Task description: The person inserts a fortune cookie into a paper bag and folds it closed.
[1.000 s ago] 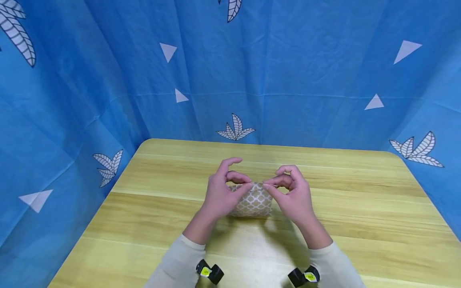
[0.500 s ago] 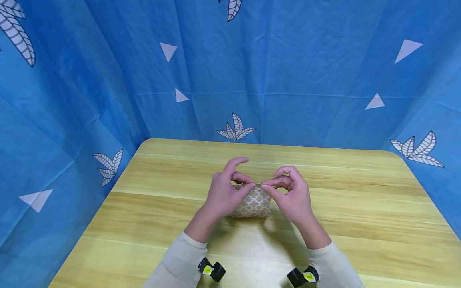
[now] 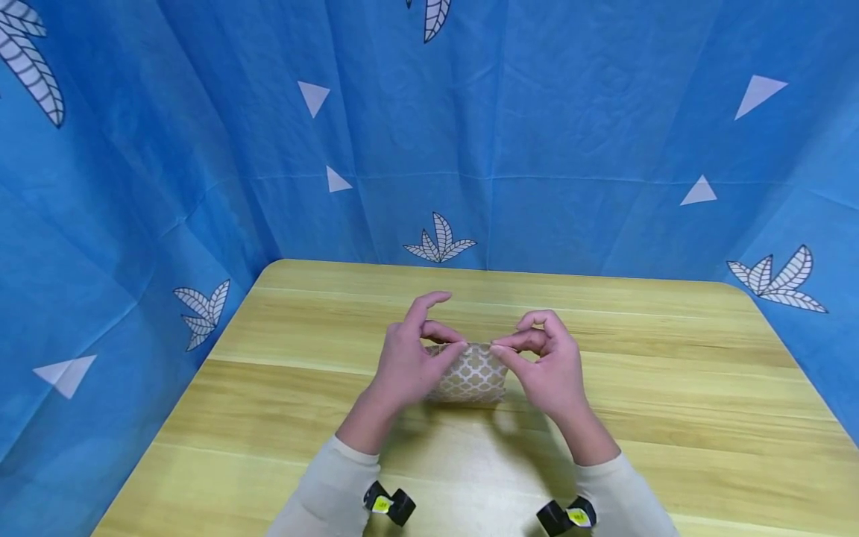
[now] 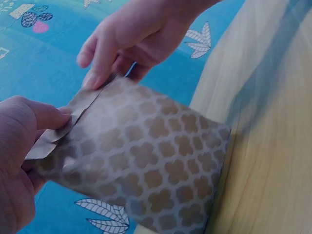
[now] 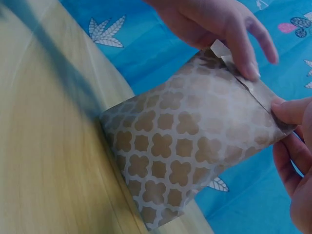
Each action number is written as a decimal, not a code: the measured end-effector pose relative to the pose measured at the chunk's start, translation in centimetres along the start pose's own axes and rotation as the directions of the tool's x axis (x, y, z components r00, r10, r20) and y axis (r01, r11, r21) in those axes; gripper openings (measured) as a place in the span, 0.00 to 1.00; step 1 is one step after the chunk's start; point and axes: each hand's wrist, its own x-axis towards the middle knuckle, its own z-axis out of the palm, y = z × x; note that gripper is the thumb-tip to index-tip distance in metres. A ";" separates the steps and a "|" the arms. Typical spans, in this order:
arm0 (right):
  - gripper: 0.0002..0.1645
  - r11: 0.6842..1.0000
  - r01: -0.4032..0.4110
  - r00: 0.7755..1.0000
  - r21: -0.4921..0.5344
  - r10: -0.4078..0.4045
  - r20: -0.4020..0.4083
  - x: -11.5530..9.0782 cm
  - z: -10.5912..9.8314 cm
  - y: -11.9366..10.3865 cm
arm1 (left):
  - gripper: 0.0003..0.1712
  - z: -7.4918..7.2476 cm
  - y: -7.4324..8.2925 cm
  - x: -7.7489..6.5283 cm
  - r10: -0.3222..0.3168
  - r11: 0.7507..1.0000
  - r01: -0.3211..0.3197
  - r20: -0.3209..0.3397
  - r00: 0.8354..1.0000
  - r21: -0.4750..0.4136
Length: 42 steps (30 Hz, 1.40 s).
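A brown paper bag (image 3: 473, 380) with a white lattice pattern stands upright on the table, its bottom edge down on the wood. Its top edge is turned over into a narrow creased fold (image 5: 257, 95), which shows plain in the right wrist view. With thumb and fingertips, my left hand (image 3: 411, 362) pinches this fold on the left, index finger raised. My right hand (image 3: 552, 365) grips the fold's right end between thumb and finger. In the left wrist view the bag's patterned face (image 4: 161, 151) bulges slightly. What the bag contains is hidden.
The light wooden table (image 3: 671, 388) extends to both sides of the hands. A blue curtain (image 3: 570, 134) with white leaf prints and triangles hangs behind it and along its left and right. Black wrist mounts (image 3: 391, 504) sit on the pale sleeves (image 3: 329, 488).
My left hand slides right along the fold toward the right hand, then back left, so the gap between the fingertips is wider. The right hand and the bag barely shift.
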 end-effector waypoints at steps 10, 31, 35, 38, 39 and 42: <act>0.21 0.998 -0.060 0.998 -0.010 0.060 -0.037 0.0 -0.7 -0.2 | 0.38 -2.1 -0.6 -0.2 0.009 0.998 -0.008 -0.016 1.000 0.068; 0.24 0.986 -0.164 0.984 0.015 0.165 -0.066 0.1 -2.6 2.0 | 0.41 -1.9 -1.0 0.3 -0.164 0.986 0.163 -0.026 0.986 -0.034; 0.28 0.961 -0.276 0.960 -0.006 0.275 -0.046 -0.1 -3.2 3.3 | 0.40 -1.2 -1.7 0.5 -0.257 0.964 0.252 -0.057 0.965 -0.087; 0.37 0.915 -0.398 0.916 -0.065 0.400 0.025 -0.5 -3.6 4.1 | 0.39 -0.5 -2.6 0.6 -0.309 0.946 0.297 -0.086 0.947 -0.127; 0.40 0.897 -0.430 0.898 -0.097 0.436 0.054 -0.6 -3.7 4.4 | 0.39 -0.2 -3.0 0.7 -0.325 0.940 0.311 -0.095 0.941 -0.139; 0.46 0.864 -0.474 0.862 -0.170 0.495 0.111 -1.1 -3.9 5.2 | 0.37 0.6 -4.0 0.8 -0.374 0.921 0.356 -0.109 0.921 -0.156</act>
